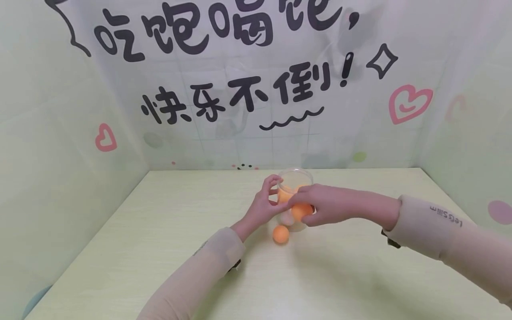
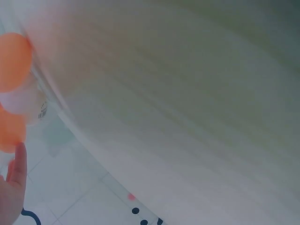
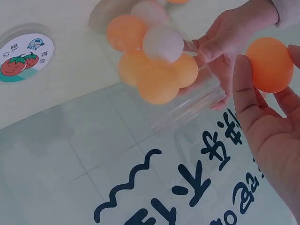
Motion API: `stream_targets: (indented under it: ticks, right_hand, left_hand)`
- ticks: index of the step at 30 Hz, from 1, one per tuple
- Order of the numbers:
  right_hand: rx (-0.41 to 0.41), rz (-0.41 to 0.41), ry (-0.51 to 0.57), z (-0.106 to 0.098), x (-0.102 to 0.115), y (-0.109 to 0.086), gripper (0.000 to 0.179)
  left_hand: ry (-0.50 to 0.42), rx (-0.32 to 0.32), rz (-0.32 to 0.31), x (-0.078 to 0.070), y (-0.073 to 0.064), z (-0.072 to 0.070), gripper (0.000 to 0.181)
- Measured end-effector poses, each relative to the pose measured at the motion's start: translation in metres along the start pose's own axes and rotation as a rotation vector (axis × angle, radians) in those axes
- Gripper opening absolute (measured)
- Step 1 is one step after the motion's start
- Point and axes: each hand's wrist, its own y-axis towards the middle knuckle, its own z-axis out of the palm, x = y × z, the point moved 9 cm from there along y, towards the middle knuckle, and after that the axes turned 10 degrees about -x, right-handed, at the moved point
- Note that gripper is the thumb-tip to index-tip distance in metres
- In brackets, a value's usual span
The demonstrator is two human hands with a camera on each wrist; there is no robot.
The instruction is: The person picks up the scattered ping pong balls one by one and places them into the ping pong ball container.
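A clear plastic jar stands on the table with several orange and white ping-pong balls inside. My left hand grips its side, thumb and fingers around the wall just under the rim. Between thumb and fingers, my right hand pinches an orange ping-pong ball close beside the jar. Another orange ball lies on the table in front of the jar. In the left wrist view, balls show through the wall at the left edge.
A round lid with a tomato label lies on the table near the jar; the right arm hides it in the head view. A printed cloth wall rises behind the table, with pale walls on both sides.
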Motion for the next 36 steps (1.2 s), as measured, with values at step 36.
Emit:
stream_targets:
  ticks: [36]
  right_hand:
    - [-0.187,0.062,-0.151,-0.033,-0.044,0.039,0.031]
  left_hand:
    - [-0.012,0.012,-0.053,0.004,0.0,0.001,0.069]
